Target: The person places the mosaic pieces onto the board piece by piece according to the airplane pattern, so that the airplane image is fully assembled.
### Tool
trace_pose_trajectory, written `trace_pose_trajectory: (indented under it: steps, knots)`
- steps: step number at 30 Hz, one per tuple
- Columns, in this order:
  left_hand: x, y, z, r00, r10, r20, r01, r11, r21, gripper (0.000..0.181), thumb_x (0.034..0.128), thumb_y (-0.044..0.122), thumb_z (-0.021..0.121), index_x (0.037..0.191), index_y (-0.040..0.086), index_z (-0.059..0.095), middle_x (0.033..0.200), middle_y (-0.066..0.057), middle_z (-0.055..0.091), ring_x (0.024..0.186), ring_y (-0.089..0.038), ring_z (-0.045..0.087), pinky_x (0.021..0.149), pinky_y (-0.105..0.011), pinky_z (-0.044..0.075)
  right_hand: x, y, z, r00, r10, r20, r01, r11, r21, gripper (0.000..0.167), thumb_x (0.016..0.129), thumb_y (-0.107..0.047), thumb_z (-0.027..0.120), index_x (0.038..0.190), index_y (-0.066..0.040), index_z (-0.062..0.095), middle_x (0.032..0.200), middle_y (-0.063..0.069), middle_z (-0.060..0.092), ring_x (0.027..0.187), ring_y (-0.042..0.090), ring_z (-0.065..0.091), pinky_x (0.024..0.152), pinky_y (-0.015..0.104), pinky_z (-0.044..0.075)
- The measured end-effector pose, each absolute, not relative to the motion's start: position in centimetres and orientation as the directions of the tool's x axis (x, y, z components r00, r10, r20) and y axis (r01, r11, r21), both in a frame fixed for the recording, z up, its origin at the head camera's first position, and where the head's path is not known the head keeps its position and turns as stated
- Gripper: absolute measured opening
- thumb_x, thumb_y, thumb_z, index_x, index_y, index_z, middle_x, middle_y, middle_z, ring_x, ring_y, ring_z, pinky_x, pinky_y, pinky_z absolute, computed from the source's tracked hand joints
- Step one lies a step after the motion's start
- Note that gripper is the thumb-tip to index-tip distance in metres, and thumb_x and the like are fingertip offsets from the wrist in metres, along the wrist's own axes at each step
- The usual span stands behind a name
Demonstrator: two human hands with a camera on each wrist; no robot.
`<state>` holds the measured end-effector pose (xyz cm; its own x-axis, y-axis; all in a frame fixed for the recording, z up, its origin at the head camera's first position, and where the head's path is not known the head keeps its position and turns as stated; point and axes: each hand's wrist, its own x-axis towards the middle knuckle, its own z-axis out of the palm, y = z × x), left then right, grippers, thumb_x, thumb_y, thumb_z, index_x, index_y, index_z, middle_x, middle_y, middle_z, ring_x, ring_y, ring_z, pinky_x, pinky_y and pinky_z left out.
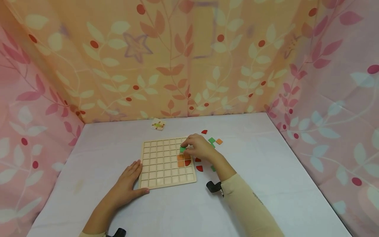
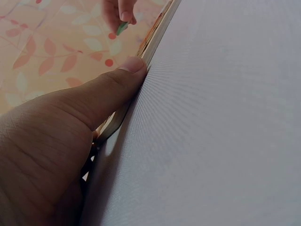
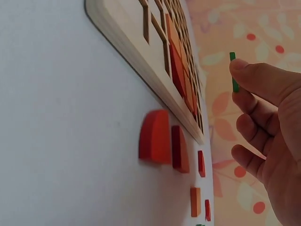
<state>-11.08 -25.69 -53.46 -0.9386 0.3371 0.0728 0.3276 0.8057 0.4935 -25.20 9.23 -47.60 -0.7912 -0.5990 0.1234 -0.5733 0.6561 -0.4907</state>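
My right hand (image 1: 201, 147) pinches a small green tile (image 1: 182, 149) between thumb and fingertips, over the right side of the wooden grid board (image 1: 158, 166). In the right wrist view the tile (image 3: 233, 73) stands on edge in the pinch, above the board's surface. My left hand (image 1: 127, 182) rests at the board's near left corner, fingers along the left side and thumb by the near edge. The left wrist view shows that thumb (image 2: 115, 84) touching the board's rim. Orange tiles (image 1: 181, 163) and a red quarter-round piece (image 1: 187, 163) lie in the grid's right-hand cells.
Loose red quarter-round pieces (image 1: 199, 168), green tiles (image 1: 211, 140) and an orange tile (image 1: 219, 141) lie right of the board. Behind it is a small patterned card or piece (image 1: 158, 124). Floral cloth (image 1: 177, 65) walls the white table (image 1: 251, 148) at back and sides.
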Motion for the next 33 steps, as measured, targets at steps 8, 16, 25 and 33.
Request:
trace_pose_trajectory:
  steps: [8, 16, 25, 33]
  knots:
    - [-11.1, -25.9, -53.7, -0.945, 0.327, 0.022, 0.295, 0.82, 0.49, 0.119, 0.0765, 0.074, 0.073, 0.16, 0.001, 0.029, 0.171, -0.013, 0.018, 0.159, -0.035, 0.012, 0.13, -0.04, 0.001, -25.5, 7.5, -49.0, -0.736, -0.658, 0.16, -0.658, 0.641, -0.394, 0.025, 0.093, -0.033, 0.076, 0.116, -0.024, 0.079, 0.107, -0.012, 0.069, 0.105, 0.011, 0.058, 0.099, 0.034, 0.047]
    - [-11.1, -25.8, -53.6, -0.941, 0.336, 0.04, 0.311, 0.813, 0.492, 0.118, 0.0772, 0.073, 0.073, 0.161, 0.002, 0.029, 0.171, -0.013, 0.018, 0.158, -0.035, 0.013, 0.13, -0.04, 0.001, -25.1, 6.5, -49.1, -0.745, -0.657, 0.12, -0.634, 0.64, -0.434, 0.025, 0.094, -0.033, 0.075, 0.117, -0.023, 0.078, 0.106, -0.012, 0.068, 0.103, 0.01, 0.056, 0.097, 0.03, 0.047]
    - [-11.2, -25.7, -53.4, -0.936, 0.345, 0.073, 0.335, 0.808, 0.485, 0.117, 0.0772, 0.069, 0.077, 0.159, -0.001, 0.031, 0.169, -0.017, 0.022, 0.157, -0.038, 0.016, 0.129, -0.049, 0.009, -24.9, 5.6, -49.5, -0.741, -0.665, 0.099, -0.635, 0.644, -0.427, 0.025, 0.091, -0.034, 0.077, 0.114, -0.024, 0.079, 0.109, -0.011, 0.069, 0.107, 0.01, 0.057, 0.107, 0.034, 0.043]
    - [-11.2, -25.7, -53.4, -0.937, 0.343, 0.065, 0.33, 0.809, 0.486, 0.117, 0.0778, 0.071, 0.075, 0.159, -0.001, 0.031, 0.169, -0.016, 0.022, 0.157, -0.038, 0.015, 0.128, -0.05, 0.011, -24.5, 5.1, -49.6, -0.736, -0.675, 0.05, -0.635, 0.663, -0.397, 0.024, 0.092, -0.033, 0.075, 0.114, -0.025, 0.079, 0.11, -0.012, 0.069, 0.104, 0.01, 0.056, 0.098, 0.033, 0.045]
